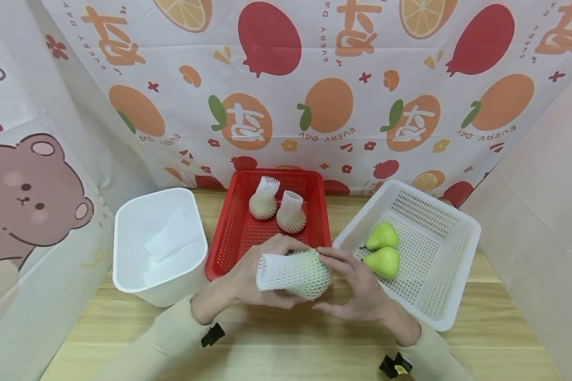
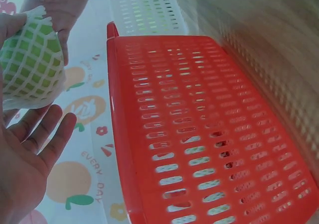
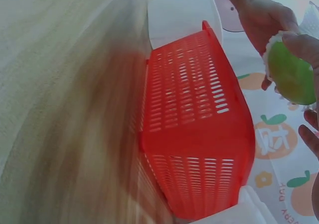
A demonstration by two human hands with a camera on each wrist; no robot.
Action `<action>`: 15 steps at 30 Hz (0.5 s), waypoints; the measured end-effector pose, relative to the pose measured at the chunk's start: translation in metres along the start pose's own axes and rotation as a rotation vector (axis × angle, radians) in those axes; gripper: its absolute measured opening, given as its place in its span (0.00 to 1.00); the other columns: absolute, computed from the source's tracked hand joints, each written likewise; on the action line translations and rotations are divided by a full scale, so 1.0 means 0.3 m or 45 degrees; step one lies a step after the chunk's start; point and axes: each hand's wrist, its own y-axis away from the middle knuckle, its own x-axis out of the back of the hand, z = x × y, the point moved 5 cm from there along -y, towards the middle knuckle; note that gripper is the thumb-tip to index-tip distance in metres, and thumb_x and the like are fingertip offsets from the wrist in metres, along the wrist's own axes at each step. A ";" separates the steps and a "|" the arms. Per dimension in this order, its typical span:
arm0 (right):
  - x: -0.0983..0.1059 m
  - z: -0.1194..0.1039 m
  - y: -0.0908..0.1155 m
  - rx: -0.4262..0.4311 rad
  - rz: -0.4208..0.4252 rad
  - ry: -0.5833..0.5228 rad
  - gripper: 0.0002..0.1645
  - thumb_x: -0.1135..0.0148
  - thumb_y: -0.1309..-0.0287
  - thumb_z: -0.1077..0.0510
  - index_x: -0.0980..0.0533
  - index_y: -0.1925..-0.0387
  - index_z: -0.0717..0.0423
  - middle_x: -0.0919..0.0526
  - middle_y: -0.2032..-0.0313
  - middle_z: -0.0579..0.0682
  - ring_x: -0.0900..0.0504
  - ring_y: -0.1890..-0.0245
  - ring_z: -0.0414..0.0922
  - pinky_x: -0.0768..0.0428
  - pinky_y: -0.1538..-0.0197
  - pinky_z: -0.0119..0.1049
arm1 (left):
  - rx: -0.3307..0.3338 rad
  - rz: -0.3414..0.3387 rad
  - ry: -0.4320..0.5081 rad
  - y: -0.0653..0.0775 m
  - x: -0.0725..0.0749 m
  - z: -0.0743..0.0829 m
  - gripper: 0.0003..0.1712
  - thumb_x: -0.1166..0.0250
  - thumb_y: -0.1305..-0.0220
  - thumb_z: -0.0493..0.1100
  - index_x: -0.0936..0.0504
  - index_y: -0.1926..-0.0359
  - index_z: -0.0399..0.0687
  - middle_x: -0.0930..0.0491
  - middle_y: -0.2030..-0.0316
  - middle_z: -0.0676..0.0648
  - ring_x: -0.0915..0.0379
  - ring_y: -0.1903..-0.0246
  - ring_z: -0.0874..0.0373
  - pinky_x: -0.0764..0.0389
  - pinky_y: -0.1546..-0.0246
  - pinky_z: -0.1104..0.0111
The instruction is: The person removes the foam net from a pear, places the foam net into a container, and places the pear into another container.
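In the head view a green pear in a white foam net sleeve (image 1: 310,275) lies on its side between both hands, over the front edge of the red basket (image 1: 214,264). My left hand (image 1: 262,264) holds it from the left, its fingers behind and thumb in front; the sleeve's loose end points left. Curved fingers of my right hand (image 1: 362,288) touch the pear's right end, with the thumb low beside it. Bare green skin of the pear (image 3: 291,74) shows through the sleeve's opening in the right wrist view. Two sleeved pears (image 1: 291,214) stand in the red basket.
A white perforated basket (image 1: 438,264) at the right holds two bare green pears (image 1: 383,262). At the left, a white bin (image 1: 124,248) contains foam net sleeves (image 1: 173,238). A fruit-printed curtain (image 1: 286,121) hangs behind the wooden table (image 1: 267,354).
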 end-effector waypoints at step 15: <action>-0.024 0.012 0.006 0.091 0.075 0.106 0.37 0.30 0.50 0.49 0.31 0.47 0.70 0.25 0.47 0.70 0.22 0.46 0.54 0.22 0.40 0.34 | 0.038 -0.021 -0.010 -0.011 -0.017 0.000 0.49 0.22 0.63 0.66 0.31 0.40 0.56 0.24 0.49 0.59 0.28 0.53 0.68 0.19 0.55 0.72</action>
